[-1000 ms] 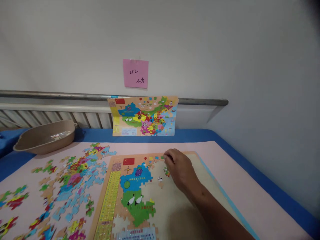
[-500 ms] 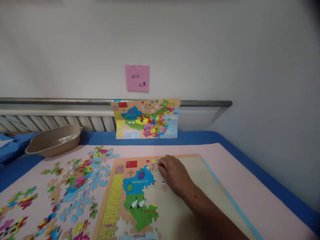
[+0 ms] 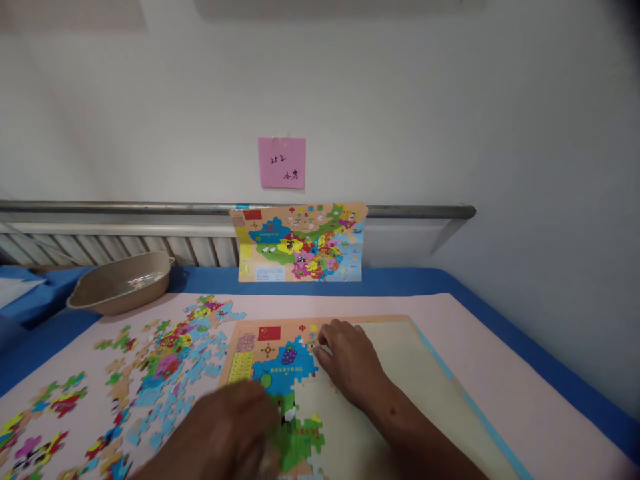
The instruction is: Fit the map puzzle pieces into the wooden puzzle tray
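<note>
The right hand (image 3: 350,363) is resting palm-down on the rectangular wooden puzzle board (image 3: 400,360), its fingers (image 3: 327,337) curled loosely and pressing at small pieces along the board's upper edge; whether a piece is being pinched cannot be told. The left hand (image 3: 225,433) is appearing blurred at the lower edge, covering the green section of the board; its finger position cannot be told. The board is lying on a pink mat (image 3: 475,373), with blue and green regions already filled at its left side. Loose multicoloured puzzle pieces (image 3: 165,360) are lying scattered just beside it. A beige oval basin (image 3: 120,290) is sitting well apart. A printed reference map (image 3: 303,243) is leaning against the wall beneath a pink sticky note (image 3: 281,163).
</note>
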